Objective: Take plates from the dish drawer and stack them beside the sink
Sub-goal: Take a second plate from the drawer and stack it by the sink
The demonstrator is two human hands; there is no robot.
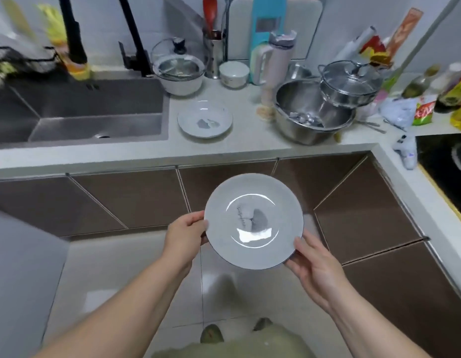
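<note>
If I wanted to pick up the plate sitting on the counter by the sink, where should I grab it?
Probably by the rim. The plate on the counter lies flat and face up, its thin edge flaring upward. Come from the front, the near side: the sink is left, the steel bowl right. Use opposite edges.

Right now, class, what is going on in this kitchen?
A person stands at the counter holding a grey plate level in both hands: the left hand grips its left rim, the right hand its lower right rim. The plate is in front of the cabinets, not yet over the counter. One plate on the counter already sits beside the sink.
</note>
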